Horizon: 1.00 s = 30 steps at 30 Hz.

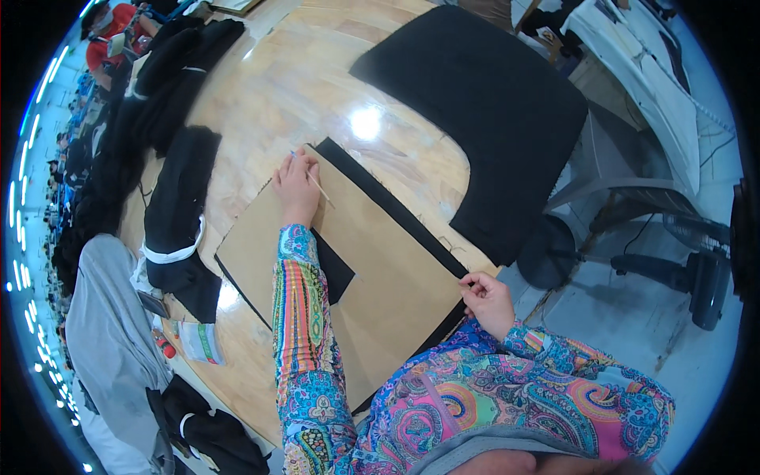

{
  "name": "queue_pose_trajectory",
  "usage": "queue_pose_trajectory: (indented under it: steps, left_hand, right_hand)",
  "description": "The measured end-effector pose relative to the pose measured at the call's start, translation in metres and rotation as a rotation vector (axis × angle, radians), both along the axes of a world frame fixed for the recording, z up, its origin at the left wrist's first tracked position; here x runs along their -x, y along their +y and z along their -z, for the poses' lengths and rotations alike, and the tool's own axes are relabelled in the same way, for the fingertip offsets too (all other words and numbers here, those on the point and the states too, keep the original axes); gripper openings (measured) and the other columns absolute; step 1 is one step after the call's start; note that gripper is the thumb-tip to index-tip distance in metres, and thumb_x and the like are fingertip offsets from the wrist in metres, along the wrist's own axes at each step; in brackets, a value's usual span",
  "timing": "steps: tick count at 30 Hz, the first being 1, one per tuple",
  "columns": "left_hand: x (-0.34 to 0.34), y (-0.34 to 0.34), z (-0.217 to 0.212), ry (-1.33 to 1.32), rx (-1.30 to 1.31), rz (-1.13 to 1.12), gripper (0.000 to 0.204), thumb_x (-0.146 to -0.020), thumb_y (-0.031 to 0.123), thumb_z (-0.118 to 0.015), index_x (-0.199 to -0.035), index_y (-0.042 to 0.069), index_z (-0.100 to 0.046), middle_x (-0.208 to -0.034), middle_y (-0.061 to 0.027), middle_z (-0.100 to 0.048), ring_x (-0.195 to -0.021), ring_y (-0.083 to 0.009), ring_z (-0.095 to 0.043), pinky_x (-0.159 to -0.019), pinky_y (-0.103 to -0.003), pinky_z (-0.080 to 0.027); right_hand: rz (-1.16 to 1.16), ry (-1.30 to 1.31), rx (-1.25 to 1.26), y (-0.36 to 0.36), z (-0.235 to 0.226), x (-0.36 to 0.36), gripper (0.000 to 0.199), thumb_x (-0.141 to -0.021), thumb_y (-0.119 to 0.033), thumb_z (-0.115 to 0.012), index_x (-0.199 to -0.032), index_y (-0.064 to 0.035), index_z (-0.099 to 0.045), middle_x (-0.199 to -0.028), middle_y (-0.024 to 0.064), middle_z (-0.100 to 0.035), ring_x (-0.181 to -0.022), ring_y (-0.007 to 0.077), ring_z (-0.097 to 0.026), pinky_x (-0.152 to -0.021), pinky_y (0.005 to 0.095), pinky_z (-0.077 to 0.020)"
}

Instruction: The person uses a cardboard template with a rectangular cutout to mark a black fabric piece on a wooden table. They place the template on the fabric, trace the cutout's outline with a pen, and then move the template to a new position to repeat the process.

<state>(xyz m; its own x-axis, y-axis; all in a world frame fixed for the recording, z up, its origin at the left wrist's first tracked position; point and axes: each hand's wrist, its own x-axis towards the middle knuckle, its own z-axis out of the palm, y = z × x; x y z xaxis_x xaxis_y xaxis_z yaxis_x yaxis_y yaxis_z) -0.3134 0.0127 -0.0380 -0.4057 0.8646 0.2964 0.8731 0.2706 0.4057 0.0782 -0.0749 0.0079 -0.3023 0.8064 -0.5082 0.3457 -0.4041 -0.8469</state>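
A brown card pattern (380, 245) lies flat on a black fabric piece (396, 207), whose edges show along its right and lower sides. Through an opening in the card, black shows. At the card's far corner rests my left hand (298, 188), fingers closed around a thin pale stick (321, 188) with a bluish end; its exact kind is unclear. My right hand (487, 302) pinches the fabric's edge at the card's near right corner, fingertips together.
On the wooden table (269, 87), a large curved black cloth (507, 103) lies to the right. Black bundles with a white band (178, 253), a small packet (198, 342) and grey cloth (111, 317) are left. A fan (701, 277) and chair (609, 158) stand right; a person (119, 32) sits far left.
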Motion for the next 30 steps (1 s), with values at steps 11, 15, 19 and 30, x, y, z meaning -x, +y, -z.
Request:
queue_pose_trajectory:
  steps: [11,15,19,30]
  left_hand:
    - [-0.002,0.001,0.004,0.03,-0.009,-0.022,0.013,-0.09,0.025,-0.054,-0.099,0.017,-0.059,-0.128,-0.0038,-0.056,-0.125,-0.0277,-0.042,-0.105,-0.05,-0.023]
    - [-0.005,0.002,0.0,0.044,-0.004,-0.028,0.013,-0.09,0.025,-0.055,-0.099,0.017,-0.06,-0.128,-0.004,-0.057,-0.125,-0.0272,-0.043,-0.106,-0.049,-0.023]
    - [-0.005,0.0,0.0,0.044,-0.002,-0.037,0.013,-0.09,0.025,-0.055,-0.099,0.017,-0.06,-0.128,-0.0039,-0.056,-0.125,-0.0268,-0.043,-0.106,-0.049,-0.023]
    - [0.007,0.003,-0.02,-0.163,0.073,-0.03,0.023,-0.078,0.026,-0.069,-0.096,0.016,-0.059,-0.112,-0.0018,-0.062,-0.118,-0.0245,-0.048,-0.101,-0.045,-0.027]
  right_hand:
    - [-0.657,-0.15,-1.094,0.025,-0.028,0.043,0.031,-0.076,-0.009,-0.063,-0.107,-0.0063,-0.061,-0.121,0.0156,-0.05,-0.122,0.035,-0.043,-0.103,0.0479,-0.0335]
    - [-0.872,-0.231,-1.272,0.034,-0.025,0.092,0.051,-0.083,-0.033,-0.062,-0.125,-0.0061,-0.052,-0.137,0.0148,-0.041,-0.133,0.0331,-0.031,-0.111,0.0492,-0.0214]
    - [-1.039,-0.365,-1.305,0.042,-0.004,0.114,0.073,-0.086,-0.056,-0.047,-0.136,-0.0034,-0.04,-0.145,0.0143,-0.033,-0.139,0.0292,-0.023,-0.114,0.0479,-0.0121]
    - [-1.041,-0.405,-1.24,0.042,0.003,0.115,0.076,-0.087,-0.058,-0.044,-0.137,-0.0011,-0.039,-0.146,0.0143,-0.032,-0.139,0.0269,-0.022,-0.115,0.0442,-0.0116]
